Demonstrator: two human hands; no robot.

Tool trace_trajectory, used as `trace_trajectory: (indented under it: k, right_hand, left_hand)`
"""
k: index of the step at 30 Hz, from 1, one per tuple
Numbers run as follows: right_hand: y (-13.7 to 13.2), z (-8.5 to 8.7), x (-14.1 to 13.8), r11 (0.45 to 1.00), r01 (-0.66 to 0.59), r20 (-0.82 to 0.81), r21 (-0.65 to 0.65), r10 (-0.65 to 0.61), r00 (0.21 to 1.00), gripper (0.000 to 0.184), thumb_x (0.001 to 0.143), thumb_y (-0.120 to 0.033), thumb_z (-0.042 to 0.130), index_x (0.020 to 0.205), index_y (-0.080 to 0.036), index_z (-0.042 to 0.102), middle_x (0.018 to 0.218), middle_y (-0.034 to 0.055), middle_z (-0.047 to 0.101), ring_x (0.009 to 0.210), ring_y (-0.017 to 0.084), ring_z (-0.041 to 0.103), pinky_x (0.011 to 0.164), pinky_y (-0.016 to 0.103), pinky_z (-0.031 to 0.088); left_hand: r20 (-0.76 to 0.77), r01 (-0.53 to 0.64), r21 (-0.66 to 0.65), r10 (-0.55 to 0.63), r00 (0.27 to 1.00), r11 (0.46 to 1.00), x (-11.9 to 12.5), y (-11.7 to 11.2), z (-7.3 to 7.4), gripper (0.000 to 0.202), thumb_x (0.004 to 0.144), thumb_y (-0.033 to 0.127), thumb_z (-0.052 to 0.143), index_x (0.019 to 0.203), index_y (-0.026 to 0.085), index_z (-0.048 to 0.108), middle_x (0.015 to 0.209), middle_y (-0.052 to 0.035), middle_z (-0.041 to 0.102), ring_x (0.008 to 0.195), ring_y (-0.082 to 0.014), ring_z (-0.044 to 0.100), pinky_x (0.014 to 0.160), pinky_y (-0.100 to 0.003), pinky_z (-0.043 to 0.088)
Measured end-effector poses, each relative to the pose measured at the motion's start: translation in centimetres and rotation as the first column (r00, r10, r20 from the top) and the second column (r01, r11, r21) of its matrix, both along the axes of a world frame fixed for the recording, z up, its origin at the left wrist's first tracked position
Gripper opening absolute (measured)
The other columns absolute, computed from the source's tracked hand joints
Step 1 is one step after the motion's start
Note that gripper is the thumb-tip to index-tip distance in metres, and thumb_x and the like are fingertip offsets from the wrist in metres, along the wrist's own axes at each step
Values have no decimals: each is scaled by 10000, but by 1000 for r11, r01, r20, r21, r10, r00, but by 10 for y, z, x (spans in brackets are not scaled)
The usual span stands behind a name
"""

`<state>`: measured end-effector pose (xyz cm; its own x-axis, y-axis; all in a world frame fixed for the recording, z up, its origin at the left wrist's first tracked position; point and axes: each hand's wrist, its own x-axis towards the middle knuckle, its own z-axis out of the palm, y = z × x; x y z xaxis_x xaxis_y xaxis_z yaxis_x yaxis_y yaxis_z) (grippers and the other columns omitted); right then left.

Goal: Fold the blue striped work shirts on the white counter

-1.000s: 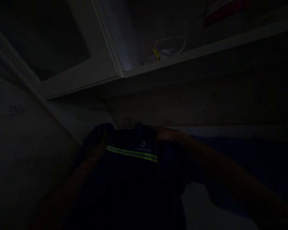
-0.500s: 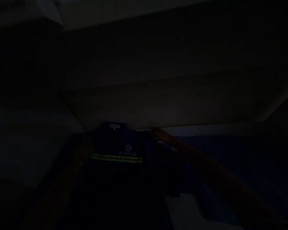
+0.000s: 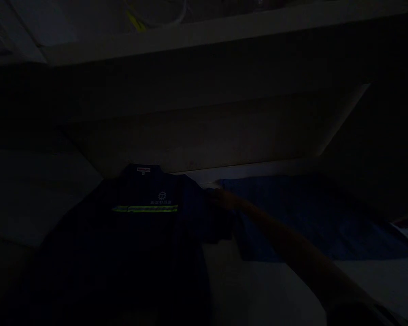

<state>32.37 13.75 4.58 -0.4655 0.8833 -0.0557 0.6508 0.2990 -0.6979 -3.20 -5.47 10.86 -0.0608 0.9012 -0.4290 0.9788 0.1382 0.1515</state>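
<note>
The scene is very dark. A dark navy work shirt point(image 3: 139, 235) with a yellow-green reflective stripe point(image 3: 144, 208), a white logo and a small red collar label lies spread on a pale surface. My right hand point(image 3: 219, 198) reaches from the lower right and rests at the shirt's right shoulder edge; its fingers seem closed on the fabric. My left hand is out of sight.
A blue cloth point(image 3: 313, 217) lies flat to the right of the shirt. Behind stands a pale wooden board or wall point(image 3: 224, 140), with a white ledge point(image 3: 204, 34) above holding a coiled white cable with a yellow tag point(image 3: 136, 20).
My left hand has left the shirt's left shoulder and gone out of view. The shirt lies flatter and more spread. The camera has shifted, showing the blue cloth at the right.
</note>
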Motion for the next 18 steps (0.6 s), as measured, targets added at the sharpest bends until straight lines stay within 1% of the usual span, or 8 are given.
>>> trace_trajectory:
  k: [2, 3, 6, 9, 11, 13, 16, 18]
  right_hand:
    - [-8, -6, 3, 1000, 5, 24, 11, -5, 1000, 352, 768, -449, 708, 999, -187, 667, 1082, 102, 667, 1005, 259, 599, 888, 357, 430]
    - [-13, -8, 2, 1000, 17, 29, 18, -18, 999, 336, 760, -424, 716, 997, -190, 671, 1119, 109, 659, 1050, 278, 587, 917, 375, 417]
    - [-22, -13, 0, 994, 102, 8, 35, -103, 995, 252, 840, -353, 614, 1017, -179, 659, 1166, 128, 641, 1093, 295, 575, 931, 408, 407]
    - [-21, -10, 2, 978, 210, -53, 2, -210, 976, 252, 914, -321, 479, 1027, -156, 632, 1044, 118, 672, 953, 240, 629, 820, 348, 461]
    - [-18, -6, 9, 965, 260, -96, -32, -262, 960, 263, 937, -299, 418, 1019, -153, 621, 926, 85, 686, 828, 192, 644, 723, 287, 475]
    - [-18, -3, 19, 952, 301, -128, -45, -305, 944, 273, 949, -279, 383, 1051, -164, 609, 877, 57, 689, 776, 163, 641, 687, 255, 475]
    - [-27, -4, 38, 926, 376, -148, -16, -374, 915, 312, 955, -271, 381, 1201, -181, 550, 985, 64, 695, 856, 166, 641, 751, 264, 479]
    - [-39, -6, 56, 908, 418, -148, 10, -412, 899, 348, 942, -281, 435, 1264, -183, 520, 1060, 84, 690, 918, 185, 640, 802, 283, 475]
  left_hand:
    - [-1, -35, -26, 35, 999, 999, -5, -10, 4, 307, 658, 612, 678, 796, 338, 692, 787, -78, 705, 755, -345, 685, 671, -511, 518]
    - [15, -49, -51, 50, 999, 997, -5, -14, 8, 293, 666, 608, 679, 783, 339, 687, 759, -80, 699, 732, -335, 683, 648, -492, 520]
    - [73, -115, -135, 126, 989, 984, -1, -26, 17, 267, 721, 585, 645, 753, 321, 675, 685, -93, 672, 702, -321, 676, 622, -460, 518]
    - [74, -204, -235, 226, 971, 950, 6, -39, 22, 241, 744, 555, 627, 704, 321, 663, 650, -93, 659, 726, -327, 675, 651, -475, 513]
    - [75, -211, -292, 242, 967, 933, 12, -50, 20, 242, 738, 560, 617, 664, 332, 658, 615, -79, 650, 701, -323, 674, 648, -475, 509]
    - [99, -188, -297, 226, 969, 936, 20, -63, 13, 264, 735, 586, 589, 660, 345, 664, 597, -68, 644, 673, -321, 674, 634, -471, 506]
    - [141, -173, -240, 210, 967, 955, 37, -83, 0, 323, 758, 613, 521, 730, 339, 690, 668, -89, 673, 731, -340, 684, 658, -485, 507]
    - [168, -157, -212, 194, 966, 965, 51, -93, -6, 340, 755, 611, 518, 733, 319, 690, 706, -107, 686, 777, -352, 685, 676, -492, 506]
